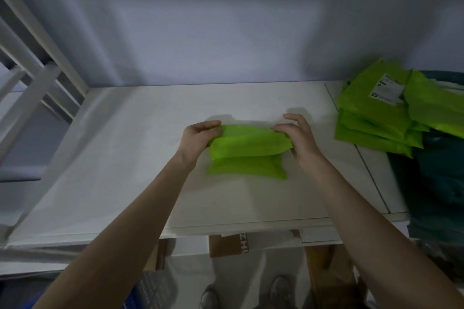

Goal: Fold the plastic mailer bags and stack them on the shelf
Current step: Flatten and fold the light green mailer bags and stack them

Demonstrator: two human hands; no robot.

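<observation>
The white shelf point(120, 158) fills the middle of the view, its back edge against a pale wall and its front edge just above the person's feet. A white slatted frame point(37, 78) rises at the shelf's left end.

At the shelf's right end, near the back corner, lies a loose stack of green mailer bags point(376, 120), overlapping and fanned out; the top one carries a white printed label point(388, 89). The stack reaches past the shelf's right edge onto dark teal material point(442, 183), which cannot be made out more closely.

Around the middle of the shelf, well apart from the stack, lies the folded green mailer bag point(247, 150), its upper layer doubled over the lower one and lifted a little at the far edge. Both hands are on it, one at each short end.

The left hand point(198, 137) grips the bag's left end, fingers curled over the far top corner and the thumb side against the near layer. The right hand point(298, 135) holds the right end: thumb and nearer fingertips pinch the fold at the far corner, while the remaining fingers arch loosely above the shelf.

Below the front edge a brown cardboard box point(228, 246) with printed letters shows, partly hidden.
</observation>
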